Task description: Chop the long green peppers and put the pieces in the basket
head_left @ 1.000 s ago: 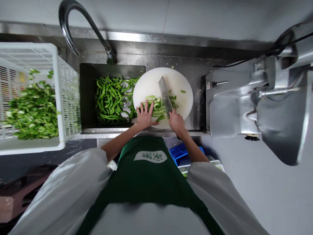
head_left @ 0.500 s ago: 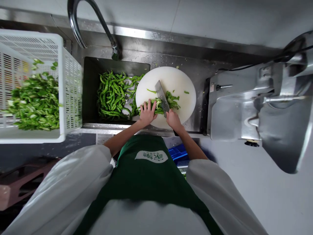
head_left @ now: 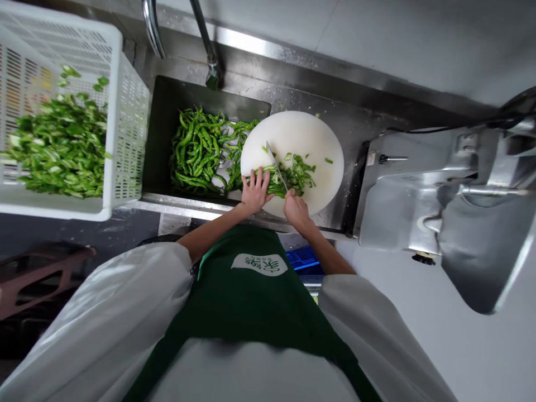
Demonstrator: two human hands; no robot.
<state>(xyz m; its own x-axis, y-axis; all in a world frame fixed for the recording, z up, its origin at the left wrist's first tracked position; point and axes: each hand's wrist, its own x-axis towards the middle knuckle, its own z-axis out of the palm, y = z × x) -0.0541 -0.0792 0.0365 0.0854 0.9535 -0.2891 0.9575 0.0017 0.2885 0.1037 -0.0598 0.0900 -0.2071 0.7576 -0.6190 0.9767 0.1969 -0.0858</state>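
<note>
A round white cutting board (head_left: 272,131) lies over the right part of the sink. On its left side my left hand (head_left: 254,192) holds a bunch of green chili peppers (head_left: 274,177) down, fingers spread across them. My right hand (head_left: 295,207) is closed around the handle of a cleaver (head_left: 278,166). The blade stands edge-down in the peppers, just right of my left fingertips, seen nearly edge-on. Cut pepper pieces (head_left: 302,173) are heaped to the right of the blade, with a few scattered bits above. Whole green chili peppers (head_left: 196,148) fill much of the sink basin.
At the left, a white plastic basket (head_left: 108,184) contains many cut green pieces. A curved faucet (head_left: 213,64) rises behind the sink (head_left: 161,106). A metal slicing machine (head_left: 389,215) stands right of the board. Blue plastic (head_left: 302,259) shows below the counter.
The view has shifted and tilted a little. The cleaver blade has turned from showing its flat side to nearly edge-on. The cut pieces beside it look more spread out. Both hands keep their holds.
</note>
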